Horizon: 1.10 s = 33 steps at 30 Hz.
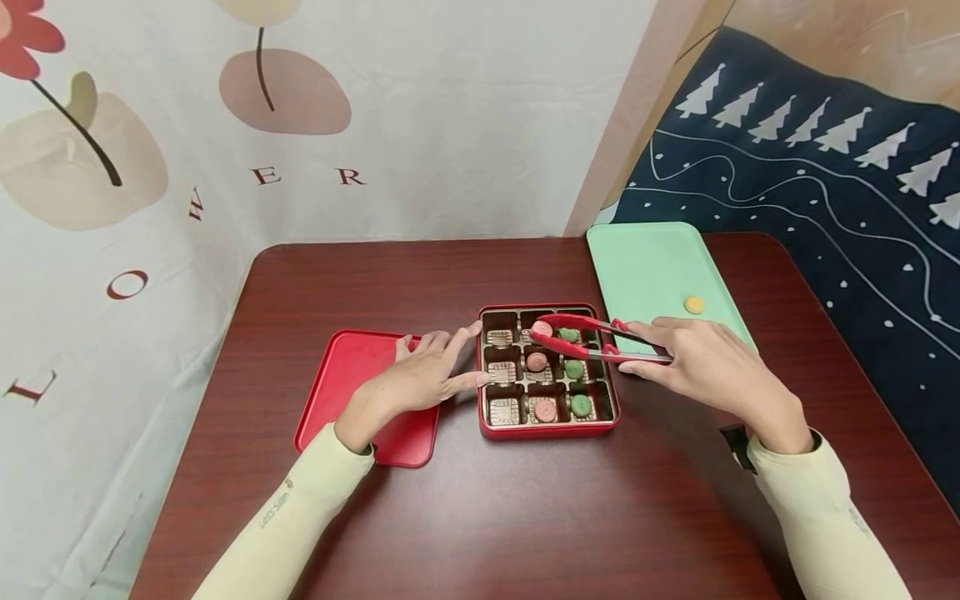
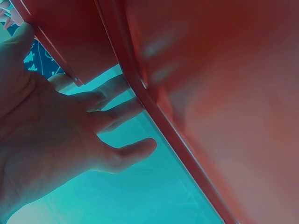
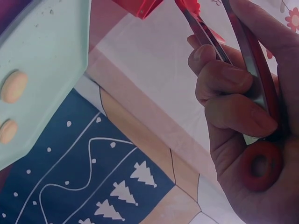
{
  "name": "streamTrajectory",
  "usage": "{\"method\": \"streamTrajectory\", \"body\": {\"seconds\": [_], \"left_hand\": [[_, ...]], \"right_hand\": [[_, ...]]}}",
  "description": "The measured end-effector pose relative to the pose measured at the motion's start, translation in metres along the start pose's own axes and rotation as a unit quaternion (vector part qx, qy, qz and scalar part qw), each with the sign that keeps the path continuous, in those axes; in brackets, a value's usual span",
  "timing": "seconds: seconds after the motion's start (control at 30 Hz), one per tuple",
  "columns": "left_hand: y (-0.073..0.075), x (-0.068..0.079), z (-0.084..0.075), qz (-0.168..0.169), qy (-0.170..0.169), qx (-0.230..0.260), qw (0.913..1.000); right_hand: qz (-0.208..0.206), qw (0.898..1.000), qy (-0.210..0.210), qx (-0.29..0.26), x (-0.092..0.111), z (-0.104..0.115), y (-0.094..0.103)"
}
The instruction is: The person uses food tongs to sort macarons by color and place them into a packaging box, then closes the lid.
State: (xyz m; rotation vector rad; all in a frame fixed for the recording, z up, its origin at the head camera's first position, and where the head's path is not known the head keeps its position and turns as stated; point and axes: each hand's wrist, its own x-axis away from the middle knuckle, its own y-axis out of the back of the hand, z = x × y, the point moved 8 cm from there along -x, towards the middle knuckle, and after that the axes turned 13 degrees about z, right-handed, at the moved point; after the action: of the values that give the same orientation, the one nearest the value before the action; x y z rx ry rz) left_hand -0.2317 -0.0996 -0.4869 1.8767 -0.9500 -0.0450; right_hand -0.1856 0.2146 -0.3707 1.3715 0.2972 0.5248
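Observation:
My right hand (image 1: 708, 362) grips a pair of red-tipped metal tongs (image 1: 592, 354), its fingers curled round the handles. The red tips lie either side of a pink macaron (image 1: 542, 329) in the back middle compartment of a red box (image 1: 551, 432). Two more pink macarons sit in the middle column, and green macarons (image 1: 581, 406) in the right column. My left hand (image 1: 423, 375) has its fingers spread, thumb and index fingertip at the box's left rim. Beneath that hand lies a red lid (image 1: 337, 392); in the left wrist view the fingers pass close to its edge.
A mint-green tray (image 1: 645, 258) lies behind and right of the box, with a yellow macaron (image 1: 693, 305) on it. Two pale macarons (image 3: 14, 87) show on the tray in the right wrist view. The brown table (image 1: 525, 508) meets hanging cloths behind it.

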Motion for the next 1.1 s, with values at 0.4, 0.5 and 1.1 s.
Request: {"method": "streamTrajectory", "body": {"seconds": [0.4, 0.5, 1.1], "left_hand": [[0.009, 0.008, -0.012, 0.002, 0.005, -0.007, 1.0], [0.011, 0.01, -0.016, 0.013, 0.012, -0.009, 0.9998], [0.008, 0.009, -0.013, 0.013, 0.007, -0.006, 0.9999]], "right_hand": [[0.004, 1.0, -0.002, 0.005, -0.005, 0.004, 0.0], [0.005, 1.0, -0.005, 0.001, -0.005, 0.003, -0.001], [0.01, 1.0, -0.021, 0.001, 0.008, -0.004, -0.006]]}}
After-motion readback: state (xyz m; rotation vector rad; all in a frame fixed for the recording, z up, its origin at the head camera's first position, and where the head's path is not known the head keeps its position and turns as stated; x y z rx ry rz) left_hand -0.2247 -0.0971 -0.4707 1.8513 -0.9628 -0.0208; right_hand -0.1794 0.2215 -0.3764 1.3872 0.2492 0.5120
